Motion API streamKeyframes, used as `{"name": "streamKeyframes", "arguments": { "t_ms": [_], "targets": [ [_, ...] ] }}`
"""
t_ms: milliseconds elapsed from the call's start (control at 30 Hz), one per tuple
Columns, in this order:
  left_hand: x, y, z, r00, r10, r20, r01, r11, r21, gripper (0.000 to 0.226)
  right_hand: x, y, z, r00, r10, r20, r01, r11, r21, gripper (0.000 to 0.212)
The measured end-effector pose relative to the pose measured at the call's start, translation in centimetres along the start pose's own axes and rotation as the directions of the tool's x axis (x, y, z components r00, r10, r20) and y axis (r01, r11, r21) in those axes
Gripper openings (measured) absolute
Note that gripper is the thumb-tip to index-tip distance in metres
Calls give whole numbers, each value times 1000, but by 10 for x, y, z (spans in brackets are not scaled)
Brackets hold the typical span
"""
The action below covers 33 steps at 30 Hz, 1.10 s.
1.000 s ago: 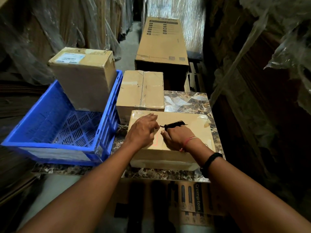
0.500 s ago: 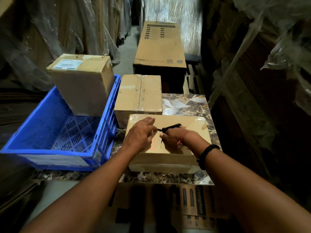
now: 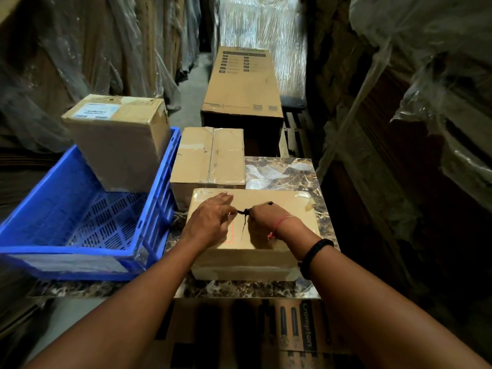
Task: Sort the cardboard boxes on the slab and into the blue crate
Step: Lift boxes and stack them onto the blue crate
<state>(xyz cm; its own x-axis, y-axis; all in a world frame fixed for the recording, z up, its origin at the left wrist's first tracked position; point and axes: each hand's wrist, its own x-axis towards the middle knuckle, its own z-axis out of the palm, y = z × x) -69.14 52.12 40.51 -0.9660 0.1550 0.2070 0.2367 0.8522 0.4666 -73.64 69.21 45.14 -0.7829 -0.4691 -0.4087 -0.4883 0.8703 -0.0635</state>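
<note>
Nearest you, below the front edge of the slab, lies a printed brown carton; it is not on the slab.

At the front right of the brown-veined marble slab sits a flat tan cardboard box, lying level, and both your hands are over its top. Your right hand has its fingers clenched round a slim black pen-like object. Your left hand pinches that object's near end between thumb and fingertip, with the other fingers extended over the lid. Whether a cap is coming off cannot be told. A faint red outline and a dark stroke show on the lid between the hands.

Just behind it, and seemingly touching it, is a second taped tan cardboard box, at the far middle of the slab.

The blue slotted plastic crate occupies the slab's left side. One cube-shaped cardboard box with a white label is in its far right corner, tilted.

Past the far edge is a long printed brown carton.

Judgement: one box is crated and two are on the slab. You are probably marking the front box; its placement, and the second box's, is not yet settled.
</note>
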Motion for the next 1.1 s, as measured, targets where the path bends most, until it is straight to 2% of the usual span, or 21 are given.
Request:
{"name": "streamKeyframes", "arguments": {
  "t_ms": [33,100,167,233,300,367,467,567,600,667,733,767,800,833,900,967,1033,1100],
  "targets": [
    [0,1,0,1000,5,-7,-5,1000,2,22,-4,-1,-2,999,-3,-35,3,1000,-21,25],
    [1,2,-1,1000,11,-15,-11,1000,8,20,-18,-1,-1,980,-38,-195,26,998,-65,25],
    [0,3,-1,1000,13,-17,-13,1000,21,18,-32,4,7,922,-32,-386,47,998,30,23],
    [-2,3,0,1000,15,-11,-15,998,53,16,-46,17,19,849,88,-521,24,978,205,21],
    [-4,2,1,999,-4,-50,7,999,53,16,-58,38,33,767,244,-593,-34,939,342,21],
    [-5,-1,-3,988,-100,-118,95,995,-42,15,-67,62,48,697,366,-616,-46,881,471,26],
    [-9,-11,-13,946,-276,-173,245,953,-181,17,-84,85,66,706,501,-500,10,699,715,48],
    [-27,-24,-15,927,-343,-151,304,924,-232,23,-102,88,81,792,553,-260,63,349,935,76],
    [-36,-26,-14,924,-364,-119,321,905,-280,29,-107,86,85,820,543,-180,70,217,974,76],
    [-52,-26,-12,913,-407,-41,346,822,-453,35,-112,78,87,861,507,-44,60,-14,998,54],
    [-56,-22,-12,901,-434,0,364,754,-547,36,-112,69,88,859,511,34,55,-158,986,25],
    [-56,-21,-12,893,-449,2,375,742,-556,37,-111,66,92,859,509,44,77,-214,974,21],
    [-54,-19,-14,886,-464,12,390,731,-560,38,-110,63,96,864,502,35,109,-255,961,29],
    [-52,-16,-15,878,-478,21,405,720,-563,40,-107,62,101,868,496,23,141,-291,946,46],
    [-50,-12,-18,866,-495,76,444,688,-574,53,-102,56,107,859,511,41,155,-335,930,80],
    [-51,-9,-19,868,-482,123,451,660,-601,71,-100,51,109,840,542,34,159,-306,939,88],
    [-49,-4,-19,871,-470,142,444,629,-638,77,-102,51,108,823,567,14,131,-214,968,98],
    [-47,-4,-17,870,-462,169,438,571,-694,80,-110,54,92,800,598,-52,120,-75,990,94]
  ]
}}
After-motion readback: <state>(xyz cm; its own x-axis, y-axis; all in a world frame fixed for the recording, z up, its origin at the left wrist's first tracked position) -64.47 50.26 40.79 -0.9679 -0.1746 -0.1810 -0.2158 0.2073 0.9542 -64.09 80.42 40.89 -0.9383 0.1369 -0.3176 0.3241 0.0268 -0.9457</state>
